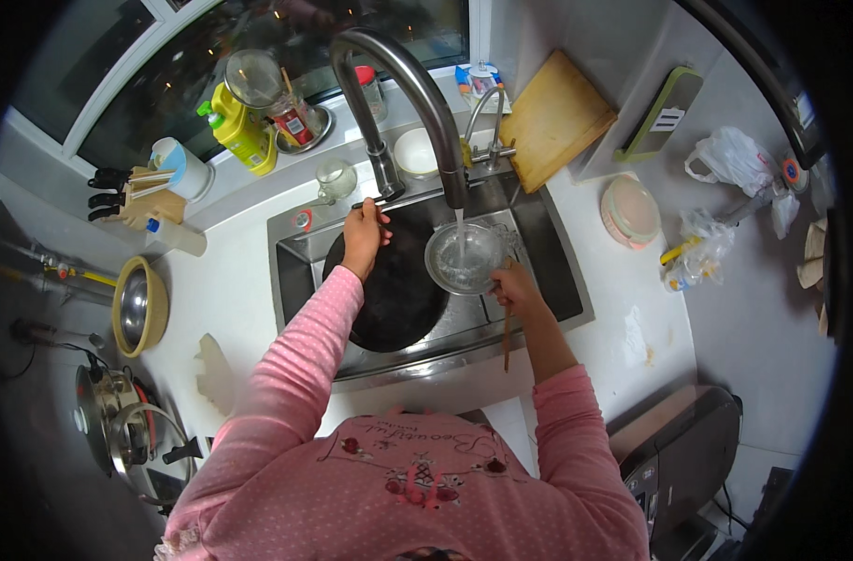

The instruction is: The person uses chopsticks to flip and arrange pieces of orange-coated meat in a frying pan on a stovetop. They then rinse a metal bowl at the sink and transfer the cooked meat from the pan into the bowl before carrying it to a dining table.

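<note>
Water runs from the tall metal faucet [456, 186] into a round metal bowl [461, 258] over the right part of the steel sink [563, 280]. My right hand [516, 284] grips the bowl's right rim, with thin wooden chopsticks [507, 343] pointing down from the same hand. Under my left arm, a large dark wok [398, 294] lies in the sink's left part. My left hand [364, 235] is closed at the wok's far edge, around what looks like its dark handle, mostly hidden by the fingers.
Behind the sink stand a glass mug [336, 180], a white bowl [416, 153] and a small tap [495, 151]. A wooden cutting board [558, 119] leans at the back right. A lidded container [631, 210] sits on the right counter. At left are a knife block [156, 203] and a yellow-rimmed basin [140, 306].
</note>
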Available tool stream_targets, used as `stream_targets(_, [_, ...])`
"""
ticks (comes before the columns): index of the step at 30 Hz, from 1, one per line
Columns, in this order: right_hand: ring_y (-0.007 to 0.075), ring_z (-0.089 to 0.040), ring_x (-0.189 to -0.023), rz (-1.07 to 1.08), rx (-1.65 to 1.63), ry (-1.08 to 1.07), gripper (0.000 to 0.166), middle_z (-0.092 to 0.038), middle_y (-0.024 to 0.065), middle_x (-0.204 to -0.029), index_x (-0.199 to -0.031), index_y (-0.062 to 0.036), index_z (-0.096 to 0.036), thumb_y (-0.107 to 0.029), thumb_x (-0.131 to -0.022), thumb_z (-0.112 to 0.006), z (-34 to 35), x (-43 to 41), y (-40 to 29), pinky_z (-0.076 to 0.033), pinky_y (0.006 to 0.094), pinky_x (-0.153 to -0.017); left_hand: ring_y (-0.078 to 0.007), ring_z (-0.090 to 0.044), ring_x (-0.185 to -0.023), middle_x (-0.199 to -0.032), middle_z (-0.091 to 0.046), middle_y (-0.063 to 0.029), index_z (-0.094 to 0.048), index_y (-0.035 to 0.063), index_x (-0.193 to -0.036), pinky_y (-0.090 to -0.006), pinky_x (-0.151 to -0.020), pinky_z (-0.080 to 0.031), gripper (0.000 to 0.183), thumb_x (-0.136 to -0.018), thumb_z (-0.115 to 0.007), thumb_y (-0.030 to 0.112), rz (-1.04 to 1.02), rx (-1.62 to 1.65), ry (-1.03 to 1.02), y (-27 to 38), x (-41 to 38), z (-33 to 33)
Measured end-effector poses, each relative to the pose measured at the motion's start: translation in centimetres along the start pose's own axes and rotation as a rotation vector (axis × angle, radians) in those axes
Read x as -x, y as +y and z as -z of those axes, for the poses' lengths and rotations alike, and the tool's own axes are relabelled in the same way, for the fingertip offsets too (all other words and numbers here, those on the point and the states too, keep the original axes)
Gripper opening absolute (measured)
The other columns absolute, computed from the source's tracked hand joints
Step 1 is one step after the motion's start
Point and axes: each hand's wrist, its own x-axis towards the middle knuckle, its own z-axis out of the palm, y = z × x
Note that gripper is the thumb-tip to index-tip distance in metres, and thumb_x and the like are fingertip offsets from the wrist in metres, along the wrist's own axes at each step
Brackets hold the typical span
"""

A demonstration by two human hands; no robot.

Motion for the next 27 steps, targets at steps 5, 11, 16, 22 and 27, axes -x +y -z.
stream_targets(5, [0.0139, -0.047, -0.046, 0.059, 0.183, 0.090, 0.022, -0.053, 0.0122, -0.065, -0.100, 0.0009, -0.051, -0.007, -0.079, -0.051, 1.4, 2.4, -1.7, -0.033, 0.0286, -0.038, -0.0137, -0.047, -0.039, -0.056, -0.051, -0.0051, -0.050, 0.0039, -0.074, -0.0265, -0.035, -0.037, 0.042, -0.096, -0.037, 0.037, 0.021, -0.111, 0.028, 1.2, -1.3, 1.3])
stream_targets(11, [0.0326, -0.061, -0.068, 0.602, 0.725, 0.354, 0.051, -0.061, 0.0189, -0.086, -0.131, -0.0074, -0.037, -0.008, -0.082, -0.050, 3.1, 1.5, -1.4, -0.048, 0.0439, -0.060, -0.0123, -0.048, -0.042, -0.058, -0.053, -0.0035, -0.051, 0.0040, -0.078, -0.0248, -0.038, -0.039, 0.036, -0.096, -0.039, 0.033, 0.021, -0.148, 0.010, 2.2, -1.5, 1.3])
stream_targets(16, [0.0385, -0.060, -0.068, 0.751, 1.142, 0.465, 0.053, -0.063, 0.0172, -0.088, -0.134, -0.0192, -0.039, -0.006, -0.084, -0.050, 1.2, 6.7, -5.3, -0.048, 0.0449, -0.063, -0.0118, -0.051, -0.053, -0.067, -0.054, -0.0035, -0.052, 0.0035, -0.086, -0.0240, -0.047, -0.043, 0.031, -0.095, -0.042, 0.031, 0.083, -0.145, -0.177, 0.4, 2.3, 0.2])
stream_targets(22, [0.0362, -0.060, -0.065, 0.983, 1.226, 0.374, 0.055, -0.063, 0.0160, -0.076, -0.133, -0.0212, -0.040, -0.006, -0.083, -0.054, 1.2, 8.4, -8.1, -0.049, 0.0451, -0.059, -0.0096, -0.050, -0.052, -0.067, -0.053, -0.0024, -0.052, 0.0046, -0.085, -0.0219, -0.047, -0.042, 0.028, -0.095, -0.046, 0.030, 0.108, -0.030, -0.183, -0.8, 8.0, 0.8])
stream_targets(27, [0.0343, -0.064, -0.071, 0.769, 1.621, 0.351, 0.039, -0.064, 0.0173, -0.076, -0.118, -0.0114, -0.049, -0.011, -0.081, -0.058, 4.2, 3.1, -6.7, -0.050, 0.0448, -0.061, -0.0084, -0.050, -0.052, -0.066, -0.053, -0.0011, -0.052, 0.0050, -0.085, -0.0216, -0.047, -0.043, 0.026, -0.096, -0.047, 0.028, 0.137, 0.001, -0.107, -2.7, 12.9, 4.3])
